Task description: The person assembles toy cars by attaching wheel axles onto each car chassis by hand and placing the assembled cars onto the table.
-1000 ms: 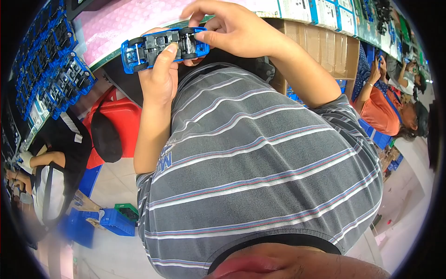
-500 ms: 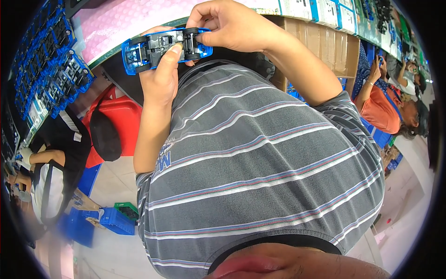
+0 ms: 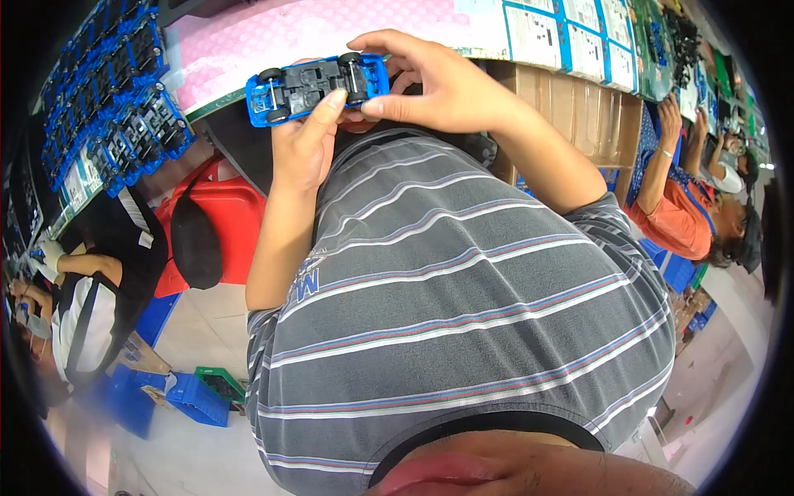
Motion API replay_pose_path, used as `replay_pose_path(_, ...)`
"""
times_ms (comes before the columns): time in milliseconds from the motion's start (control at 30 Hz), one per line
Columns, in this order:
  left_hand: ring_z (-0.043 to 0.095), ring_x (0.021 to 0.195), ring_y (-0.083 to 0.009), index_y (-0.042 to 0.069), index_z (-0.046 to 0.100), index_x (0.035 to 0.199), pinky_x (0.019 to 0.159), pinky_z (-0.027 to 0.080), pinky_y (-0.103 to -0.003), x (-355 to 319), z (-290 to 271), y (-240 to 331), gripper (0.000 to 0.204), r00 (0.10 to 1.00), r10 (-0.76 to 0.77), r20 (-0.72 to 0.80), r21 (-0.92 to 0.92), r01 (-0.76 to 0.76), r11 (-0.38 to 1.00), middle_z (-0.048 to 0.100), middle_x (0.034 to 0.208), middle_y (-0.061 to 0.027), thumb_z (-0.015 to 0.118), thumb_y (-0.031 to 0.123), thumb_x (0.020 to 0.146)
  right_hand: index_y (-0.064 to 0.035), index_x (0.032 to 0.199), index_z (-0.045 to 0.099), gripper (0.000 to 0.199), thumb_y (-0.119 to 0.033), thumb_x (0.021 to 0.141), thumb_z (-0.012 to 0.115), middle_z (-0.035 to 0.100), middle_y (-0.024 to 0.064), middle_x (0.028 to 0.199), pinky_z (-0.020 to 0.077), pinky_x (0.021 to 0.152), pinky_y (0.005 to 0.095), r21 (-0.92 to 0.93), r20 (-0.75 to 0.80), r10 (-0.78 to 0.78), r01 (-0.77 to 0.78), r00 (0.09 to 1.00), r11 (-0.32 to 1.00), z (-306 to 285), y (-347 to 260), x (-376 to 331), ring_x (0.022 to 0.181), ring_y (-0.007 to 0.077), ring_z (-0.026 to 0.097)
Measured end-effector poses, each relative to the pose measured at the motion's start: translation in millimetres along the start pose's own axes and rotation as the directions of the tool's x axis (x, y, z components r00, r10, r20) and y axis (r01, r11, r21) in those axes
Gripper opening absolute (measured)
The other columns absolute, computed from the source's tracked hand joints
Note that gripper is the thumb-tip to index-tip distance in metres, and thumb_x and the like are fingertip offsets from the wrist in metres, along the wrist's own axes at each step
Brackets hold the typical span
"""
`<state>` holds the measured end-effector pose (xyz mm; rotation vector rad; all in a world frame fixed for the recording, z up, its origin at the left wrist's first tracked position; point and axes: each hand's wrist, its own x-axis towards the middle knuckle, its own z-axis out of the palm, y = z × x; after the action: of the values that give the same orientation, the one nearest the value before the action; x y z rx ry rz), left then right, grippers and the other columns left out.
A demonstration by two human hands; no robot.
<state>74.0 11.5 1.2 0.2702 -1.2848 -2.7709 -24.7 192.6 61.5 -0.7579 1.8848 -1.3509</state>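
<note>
A blue toy car (image 3: pixel 314 89) is held up at the table's front edge with its black underside and wheels toward me. My left hand (image 3: pixel 304 153) grips it from below, thumb pressed on the black chassis and the other fingers mostly hidden behind the car. Around the car's right end is my right hand (image 3: pixel 442 87). Its thumb rests at the lower right corner, the index finger stretches out above the car, and the other fingers curl against the end.
Rows of blue toy cars (image 3: pixel 124 91) lie at the left. Pink bubble wrap (image 3: pixel 322 29) covers the table before me. Blue-edged printed cards (image 3: pixel 571 37) and a cardboard box (image 3: pixel 571 116) are at right. Co-workers sit on both sides; a red chair (image 3: pixel 236 223) stands left.
The toy car has shifted slightly right in view. My right hand's index finger and thumb have spread from a close pinch by the wheel, the thumb now at the car's lower corner.
</note>
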Motion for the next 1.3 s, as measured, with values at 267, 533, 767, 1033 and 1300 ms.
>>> replay_pose_path(267, 0.060, 0.113, -0.0197, 0.002, 0.043, 0.139, 0.094, 0.052, -0.036, -0.4, -10.3, 2.2, 0.050, 0.998, 0.064, -0.008, 0.089, -0.063, 0.994, 0.058, 0.123, -0.0101, 0.064, 0.005, 0.094, -0.0023, 0.121, 0.061, 0.056, -0.025, 0.075, 0.083, 0.066, 0.0175, 0.105, 0.0563, 0.072, 0.0349, -0.321, -0.151, -0.276, 0.217, 0.949, 0.922, 13.1, -9.7, 14.7, 0.086, 0.0295, 0.067)
replay_pose_path(533, 0.064, 0.105, -0.0218, 0.000, 0.045, 0.136, 0.085, 0.056, -0.037, -6.0, -24.9, 12.1, 0.046, 0.989, 0.128, -0.068, 0.115, -0.120, 0.986, 0.062, 0.118, -0.0111, 0.065, 0.008, 0.095, -0.0035, 0.133, 0.054, 0.066, -0.023, 0.077, 0.083, 0.062, 0.0155, 0.123, 0.0529, 0.088, 0.0384, -0.518, -0.104, -0.435, 0.325, 0.894, 0.792, 4.7, -27.6, 37.8, 0.104, 0.0283, 0.063)
replay_pose_path(767, 0.065, 0.101, -0.0206, 0.004, 0.045, 0.134, 0.082, 0.058, -0.039, -23.9, -44.7, 57.5, 0.039, 0.920, 0.349, -0.179, 0.096, -0.336, 0.937, 0.062, 0.118, -0.0101, 0.060, 0.016, 0.100, 0.0003, 0.104, 0.068, 0.023, -0.010, 0.085, 0.074, 0.069, 0.0107, 0.099, 0.0527, 0.079, 0.0306, -0.538, -0.296, -0.536, 0.326, 0.791, 0.778, -9.3, -9.8, 54.5, 0.085, 0.0207, 0.067)
replay_pose_path(1033, 0.065, 0.106, -0.0248, 0.006, 0.045, 0.130, 0.087, 0.055, -0.044, -54.8, -142.3, 176.5, 0.037, 0.752, 0.526, -0.398, 0.264, -0.455, 0.851, 0.062, 0.122, -0.0109, 0.056, 0.028, 0.102, -0.0006, 0.088, 0.069, 0.009, -0.008, 0.085, 0.073, 0.069, 0.0102, 0.080, 0.0519, 0.066, 0.0297, -0.595, -0.673, -0.468, -0.043, 0.573, 0.803, -61.0, 89.4, 60.4, 0.070, 0.0193, 0.067)
replay_pose_path(1300, 0.065, 0.078, -0.0132, 0.001, 0.059, 0.127, 0.061, 0.050, -0.025, -40.9, -334.3, 292.5, 0.044, 0.521, 0.543, -0.658, 0.634, -0.004, 0.773, 0.068, 0.100, -0.0038, 0.065, 0.034, 0.098, 0.0003, 0.090, 0.069, 0.009, -0.008, 0.087, 0.071, 0.066, 0.0083, 0.078, 0.0481, 0.060, 0.0271, -0.589, -0.636, -0.433, -0.039, 0.639, 0.807, -58.7, 86.6, 69.7, 0.062, 0.0143, 0.059)
